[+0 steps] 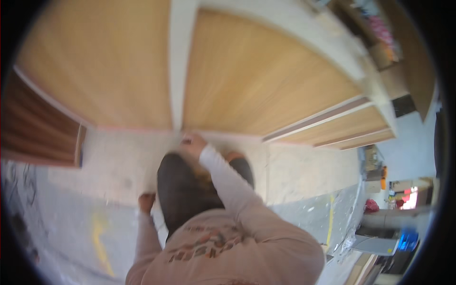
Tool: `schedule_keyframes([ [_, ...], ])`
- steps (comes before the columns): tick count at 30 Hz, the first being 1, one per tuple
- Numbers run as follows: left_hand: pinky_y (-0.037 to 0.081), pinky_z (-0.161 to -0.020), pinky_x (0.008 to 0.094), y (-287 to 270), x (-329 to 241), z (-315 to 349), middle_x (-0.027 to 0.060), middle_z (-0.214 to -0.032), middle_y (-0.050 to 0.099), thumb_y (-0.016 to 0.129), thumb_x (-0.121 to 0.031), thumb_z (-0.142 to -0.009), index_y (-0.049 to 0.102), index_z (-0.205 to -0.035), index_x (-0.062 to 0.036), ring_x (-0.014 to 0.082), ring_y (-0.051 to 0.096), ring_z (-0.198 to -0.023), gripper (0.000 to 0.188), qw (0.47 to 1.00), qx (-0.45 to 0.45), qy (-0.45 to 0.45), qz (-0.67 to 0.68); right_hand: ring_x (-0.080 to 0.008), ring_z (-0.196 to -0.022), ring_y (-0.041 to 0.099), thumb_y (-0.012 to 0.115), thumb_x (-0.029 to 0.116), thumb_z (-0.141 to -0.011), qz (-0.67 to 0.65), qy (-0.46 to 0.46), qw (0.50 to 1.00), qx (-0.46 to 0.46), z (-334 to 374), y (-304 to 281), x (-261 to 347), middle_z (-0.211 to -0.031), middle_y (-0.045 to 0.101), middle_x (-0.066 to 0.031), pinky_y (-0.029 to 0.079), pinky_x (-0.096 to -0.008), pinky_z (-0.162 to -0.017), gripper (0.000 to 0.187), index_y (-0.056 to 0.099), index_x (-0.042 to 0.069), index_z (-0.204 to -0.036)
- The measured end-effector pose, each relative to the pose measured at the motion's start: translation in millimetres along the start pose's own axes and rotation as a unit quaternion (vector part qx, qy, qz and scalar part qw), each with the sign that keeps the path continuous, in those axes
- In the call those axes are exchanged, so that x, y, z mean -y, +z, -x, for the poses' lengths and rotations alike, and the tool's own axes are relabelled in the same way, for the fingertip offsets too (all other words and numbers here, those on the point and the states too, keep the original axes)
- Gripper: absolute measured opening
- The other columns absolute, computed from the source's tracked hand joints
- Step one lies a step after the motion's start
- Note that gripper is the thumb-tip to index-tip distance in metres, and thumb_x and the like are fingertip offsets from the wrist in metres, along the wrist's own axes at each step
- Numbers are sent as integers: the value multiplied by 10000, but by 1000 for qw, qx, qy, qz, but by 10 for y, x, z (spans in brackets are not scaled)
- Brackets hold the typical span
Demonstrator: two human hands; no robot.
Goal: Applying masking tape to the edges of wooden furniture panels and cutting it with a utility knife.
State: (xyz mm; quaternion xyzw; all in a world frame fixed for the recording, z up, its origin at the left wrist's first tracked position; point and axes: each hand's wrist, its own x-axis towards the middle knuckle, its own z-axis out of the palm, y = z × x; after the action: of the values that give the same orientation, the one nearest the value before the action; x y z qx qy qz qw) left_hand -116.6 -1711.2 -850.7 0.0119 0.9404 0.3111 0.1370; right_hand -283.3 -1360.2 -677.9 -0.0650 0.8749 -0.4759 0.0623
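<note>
My right hand (193, 145) reaches forward over my knees, its fingers curled together. A small pale and dark spot shows at the fingertips, too blurred to name. It is nearest to the lower end of a white upright strip (178, 71) between two wood-grained panels; whether it touches the strip I cannot tell. My left hand (146, 202) hangs low beside my left thigh, away from the panels. Its fingers are dark and smeared, and no held thing shows. The left wood panel (104, 71) and the right wood panel (256, 76) have pale edges.
A dark brown slatted wooden piece (40, 126) stands at the left. Narrower wood-grained panels (351, 126) continue at the right. Yellow lines (99, 242) mark the grey floor (128, 232). A grey-topped surface (375, 244) with a blue object (407, 240) sits at the far right.
</note>
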Motion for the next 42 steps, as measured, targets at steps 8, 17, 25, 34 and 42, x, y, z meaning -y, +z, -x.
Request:
schedule_keyframes([
  [8,477,-581,367,31,-1004,-290,181,-693,645,599,-198,-775,664,-768,44,247,634,-631,251,957,-105,-62,263,-150,-741,581,595,23,-786,156,-290,842,-427,1778,-3351,2722,-828,622,-68,468,-271,-698,291,584,0,-1076],
  [17,489,-710,309,-848,-3014,-377,122,-834,665,651,-195,-809,662,-918,-5,212,634,-761,219,940,-74,162,292,-269,-809,600,649,144,-802,456,-226,732,-454,1971,-3901,2768,-866,625,-150,460,-338,-781,325,587,5,-1090],
  [25,402,-934,323,-1565,-4518,201,115,-1249,513,572,-111,-864,366,-1359,-23,200,548,-1045,543,657,216,410,594,-189,-762,501,503,122,-870,-562,-128,809,-116,2517,-2027,1930,-854,526,-62,455,-362,-708,329,493,-24,-1164],
  [34,473,-747,229,-1311,-4343,503,78,-1045,611,599,-58,-848,479,-1287,-39,106,579,-844,456,755,310,138,561,-76,-560,362,400,213,-917,-773,138,610,106,2466,-1274,875,-662,373,29,320,-201,-452,189,501,54,-911],
  [42,506,-708,233,-952,-4025,529,67,-861,660,647,-70,-828,621,-1033,6,114,621,-785,219,802,129,122,570,-94,-554,407,363,249,-943,-774,193,553,241,2380,-957,528,-661,422,16,364,-211,-467,253,521,52,-918],
])
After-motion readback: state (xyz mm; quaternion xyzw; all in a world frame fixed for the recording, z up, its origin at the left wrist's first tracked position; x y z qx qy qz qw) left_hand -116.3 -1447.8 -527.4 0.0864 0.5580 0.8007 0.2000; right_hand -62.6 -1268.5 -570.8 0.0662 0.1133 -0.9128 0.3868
